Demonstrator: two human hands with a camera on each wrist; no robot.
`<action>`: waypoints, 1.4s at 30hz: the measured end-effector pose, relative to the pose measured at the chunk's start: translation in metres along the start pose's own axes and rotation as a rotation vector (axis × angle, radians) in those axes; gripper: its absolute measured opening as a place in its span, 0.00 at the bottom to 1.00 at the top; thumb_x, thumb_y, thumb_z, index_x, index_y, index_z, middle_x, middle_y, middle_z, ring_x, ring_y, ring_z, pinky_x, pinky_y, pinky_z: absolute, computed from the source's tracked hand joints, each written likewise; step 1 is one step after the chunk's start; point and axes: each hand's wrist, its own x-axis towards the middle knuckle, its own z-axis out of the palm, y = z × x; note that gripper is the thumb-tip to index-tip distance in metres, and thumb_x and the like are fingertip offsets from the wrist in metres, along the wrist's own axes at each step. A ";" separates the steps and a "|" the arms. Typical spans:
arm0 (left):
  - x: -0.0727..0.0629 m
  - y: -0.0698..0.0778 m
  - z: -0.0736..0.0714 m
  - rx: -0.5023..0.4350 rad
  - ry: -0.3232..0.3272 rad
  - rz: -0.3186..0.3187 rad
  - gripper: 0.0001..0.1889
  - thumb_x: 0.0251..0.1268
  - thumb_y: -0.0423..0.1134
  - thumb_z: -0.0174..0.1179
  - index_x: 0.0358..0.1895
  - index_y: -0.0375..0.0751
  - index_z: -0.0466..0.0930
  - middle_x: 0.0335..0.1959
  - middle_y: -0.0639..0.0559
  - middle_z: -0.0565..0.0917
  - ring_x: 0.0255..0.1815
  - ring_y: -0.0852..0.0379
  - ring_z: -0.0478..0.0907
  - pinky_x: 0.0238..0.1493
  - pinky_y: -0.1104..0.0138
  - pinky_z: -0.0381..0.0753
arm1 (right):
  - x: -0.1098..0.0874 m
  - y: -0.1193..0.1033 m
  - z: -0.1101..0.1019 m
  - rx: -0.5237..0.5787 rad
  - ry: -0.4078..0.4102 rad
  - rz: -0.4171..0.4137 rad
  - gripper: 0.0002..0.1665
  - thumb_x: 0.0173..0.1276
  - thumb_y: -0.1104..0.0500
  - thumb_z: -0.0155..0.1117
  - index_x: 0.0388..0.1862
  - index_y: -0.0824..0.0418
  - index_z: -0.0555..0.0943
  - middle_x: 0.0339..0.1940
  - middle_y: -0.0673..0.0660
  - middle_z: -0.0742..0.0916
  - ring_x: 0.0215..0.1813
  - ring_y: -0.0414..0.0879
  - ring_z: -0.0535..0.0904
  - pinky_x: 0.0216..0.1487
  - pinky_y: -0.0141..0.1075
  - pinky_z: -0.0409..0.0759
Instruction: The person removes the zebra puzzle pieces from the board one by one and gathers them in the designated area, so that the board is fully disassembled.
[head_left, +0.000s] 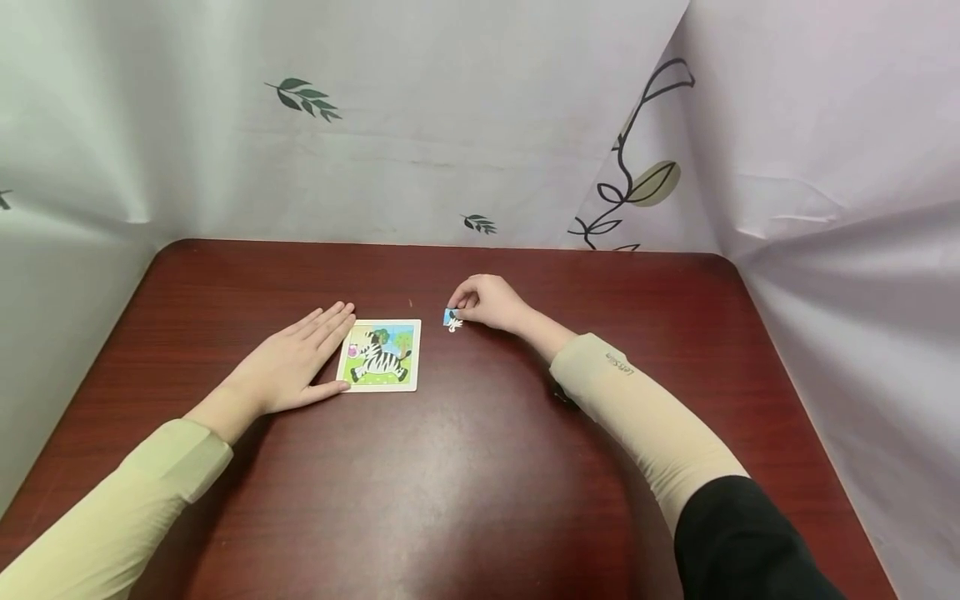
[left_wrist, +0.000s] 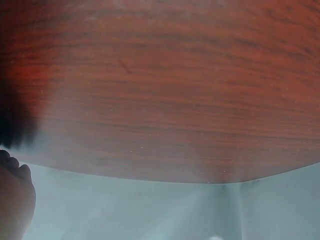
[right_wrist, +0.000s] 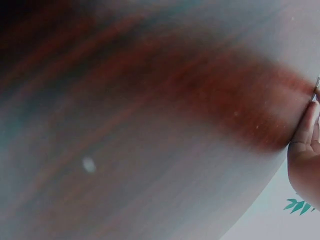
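A square zebra puzzle board (head_left: 417, 358) with a pale frame lies left of the table's middle in the head view. My left hand (head_left: 300, 358) lies along its left side, fingers extended, fingertips at the upper left corner and thumb at the lower left. To the board's right, my right hand (head_left: 491, 302) pinches a small puzzle piece (head_left: 452, 319), blue with black and white markings, between thumb and fingers. In the left wrist view, only part of the left hand (left_wrist: 16, 200) shows at the edge. The right wrist view catches the right hand (right_wrist: 304, 155) at its right edge.
Everything lies on a dark red wooden table (head_left: 450, 500) with rounded far corners. Pale fabric (head_left: 420, 125) with leaf prints hangs behind it and along both sides.
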 end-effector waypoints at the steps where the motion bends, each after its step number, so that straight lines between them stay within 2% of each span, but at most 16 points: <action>1: 0.000 0.000 0.000 -0.001 0.001 0.000 0.51 0.72 0.65 0.59 0.82 0.27 0.57 0.84 0.32 0.62 0.85 0.36 0.60 0.87 0.73 0.25 | 0.000 0.000 0.000 0.000 -0.001 0.001 0.07 0.70 0.66 0.71 0.45 0.63 0.92 0.41 0.58 0.90 0.42 0.47 0.86 0.46 0.28 0.84; 8: 0.000 0.001 -0.001 -0.004 -0.013 -0.011 0.51 0.72 0.65 0.59 0.83 0.28 0.56 0.85 0.33 0.61 0.86 0.37 0.59 0.89 0.71 0.29 | 0.001 0.000 0.000 0.013 -0.006 0.008 0.07 0.71 0.66 0.71 0.44 0.63 0.92 0.40 0.58 0.90 0.40 0.46 0.84 0.45 0.29 0.83; 12: 0.000 0.003 -0.003 0.004 -0.017 -0.014 0.50 0.72 0.64 0.60 0.82 0.27 0.57 0.84 0.33 0.61 0.85 0.36 0.60 0.91 0.64 0.40 | 0.000 0.000 -0.001 0.020 -0.011 0.011 0.07 0.71 0.66 0.71 0.45 0.63 0.92 0.41 0.58 0.90 0.41 0.46 0.84 0.46 0.29 0.83; 17: 0.002 0.004 -0.003 0.005 -0.033 -0.011 0.50 0.72 0.63 0.61 0.82 0.27 0.57 0.85 0.33 0.61 0.86 0.36 0.59 0.89 0.55 0.56 | -0.002 0.000 -0.002 0.037 -0.006 0.009 0.08 0.70 0.66 0.71 0.46 0.64 0.91 0.41 0.59 0.91 0.42 0.48 0.86 0.48 0.31 0.84; 25: 0.001 0.004 -0.004 0.003 -0.042 -0.019 0.50 0.72 0.63 0.61 0.82 0.27 0.56 0.85 0.33 0.60 0.86 0.36 0.58 0.89 0.55 0.55 | 0.002 -0.008 0.000 0.073 0.018 -0.023 0.08 0.71 0.66 0.71 0.46 0.64 0.91 0.42 0.59 0.92 0.43 0.49 0.88 0.49 0.31 0.86; 33: -0.001 0.005 -0.004 0.003 -0.038 -0.023 0.50 0.72 0.63 0.60 0.83 0.28 0.56 0.85 0.33 0.60 0.86 0.36 0.59 0.91 0.60 0.47 | 0.010 -0.031 0.010 0.100 -0.030 -0.064 0.08 0.71 0.65 0.71 0.46 0.63 0.92 0.42 0.60 0.93 0.44 0.48 0.89 0.49 0.29 0.86; 42: 0.001 0.005 -0.008 -0.003 -0.078 -0.041 0.51 0.72 0.62 0.61 0.83 0.27 0.56 0.85 0.33 0.59 0.87 0.37 0.57 0.85 0.48 0.63 | 0.023 -0.051 0.025 0.140 -0.071 -0.140 0.09 0.70 0.66 0.72 0.48 0.65 0.91 0.41 0.60 0.92 0.43 0.46 0.87 0.46 0.25 0.85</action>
